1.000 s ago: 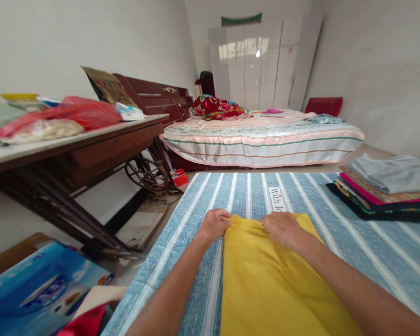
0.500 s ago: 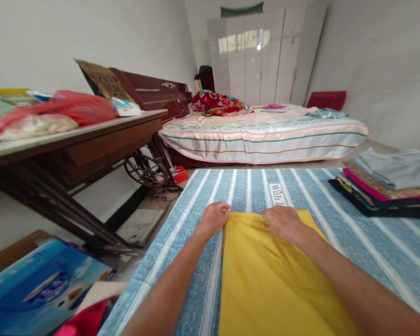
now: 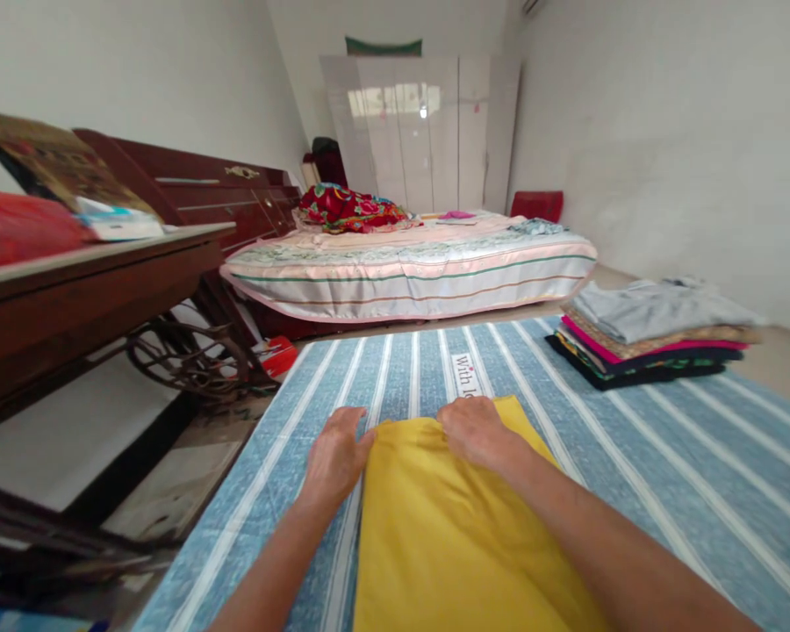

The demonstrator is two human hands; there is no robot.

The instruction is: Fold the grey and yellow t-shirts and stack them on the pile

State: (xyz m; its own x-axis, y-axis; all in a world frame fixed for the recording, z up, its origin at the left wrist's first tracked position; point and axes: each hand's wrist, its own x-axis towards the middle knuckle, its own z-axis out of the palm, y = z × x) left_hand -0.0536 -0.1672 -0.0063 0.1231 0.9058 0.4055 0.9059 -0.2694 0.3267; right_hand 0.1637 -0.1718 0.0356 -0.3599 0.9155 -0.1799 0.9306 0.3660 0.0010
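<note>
A yellow garment lies folded lengthwise on the blue and white striped sheet, its far edge toward the bed. My left hand is open beside its far left corner, thumb apart from the fingers and touching or very near the cloth. My right hand is closed on the far edge, right of the middle, with the cloth bunched a little under it. What kind of garment it is cannot be made out.
Folded clothes are stacked on the sheet at the right, a grey one on top. Beyond stands a bed. A sewing machine table with a red bag is at the left. A white wardrobe is at the back.
My left hand has let go of the garment's left corner and its fingers have spread. My right hand keeps its hold. The view has turned right.
</note>
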